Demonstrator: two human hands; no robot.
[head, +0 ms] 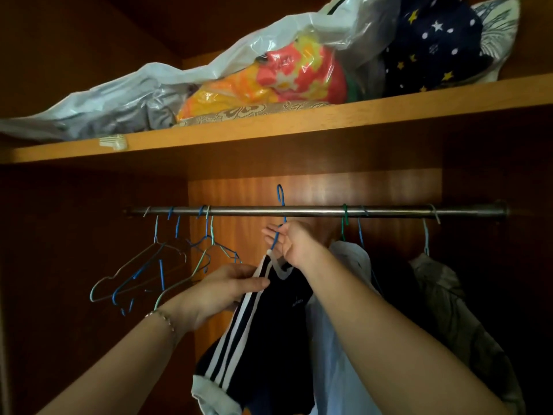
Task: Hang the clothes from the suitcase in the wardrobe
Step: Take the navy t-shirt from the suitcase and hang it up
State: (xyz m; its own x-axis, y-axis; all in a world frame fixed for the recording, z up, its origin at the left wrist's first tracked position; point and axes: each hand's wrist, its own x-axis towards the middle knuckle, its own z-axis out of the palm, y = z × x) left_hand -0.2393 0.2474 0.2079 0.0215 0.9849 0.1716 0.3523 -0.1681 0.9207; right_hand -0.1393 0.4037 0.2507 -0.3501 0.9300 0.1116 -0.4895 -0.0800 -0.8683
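Btwn hangers [167,265], rail [314,210] gap: hook [280,202].

Wooden shelf [299,127] with plastic bag [125,94] of bright fabrics, star-patterned dark bundle [434,52]; below, rail [314,210] with wire hangers [167,265].

Both arms reached up and far; the right hand [294,244] pinched with curled fingers, the left hand [227,290] pinched lower.

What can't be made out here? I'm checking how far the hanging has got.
Head view:
- Suitcase: not in frame.
- Dark striped shirt: hem cut off by the bottom edge.
- Blue hanger: shoulders hidden inside the shirt and behind the right hand.
- Garments at right: lost in shadow.
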